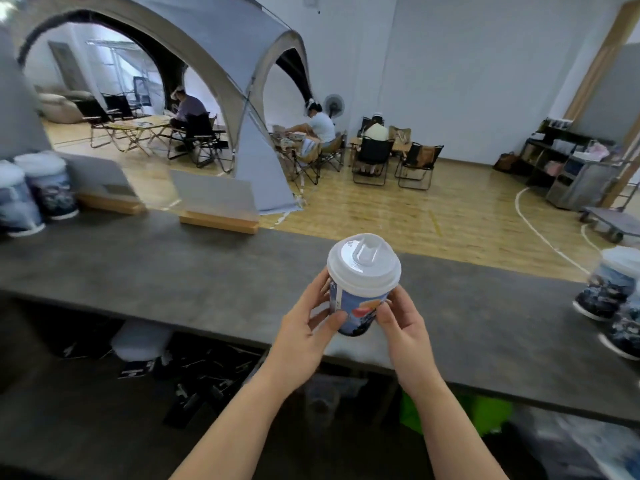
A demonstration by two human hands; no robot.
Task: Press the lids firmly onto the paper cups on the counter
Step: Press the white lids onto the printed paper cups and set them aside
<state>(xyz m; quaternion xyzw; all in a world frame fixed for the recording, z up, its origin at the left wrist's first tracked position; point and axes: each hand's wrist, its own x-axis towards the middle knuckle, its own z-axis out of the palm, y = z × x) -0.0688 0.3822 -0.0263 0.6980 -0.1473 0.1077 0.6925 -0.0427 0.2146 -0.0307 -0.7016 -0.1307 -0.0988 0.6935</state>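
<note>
Two bare forearms come up from the bottom of the view, with no sleeve reaching as far as the wrists. The left hand [304, 327] and the right hand [403, 327] are gloveless; nothing shows on the fingers or wrists. The nails look short and plain. The upper arms lie out of view.

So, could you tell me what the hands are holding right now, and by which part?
Both hands, left and right, hold one lidded paper cup by its side wall, below the white lid.
</note>
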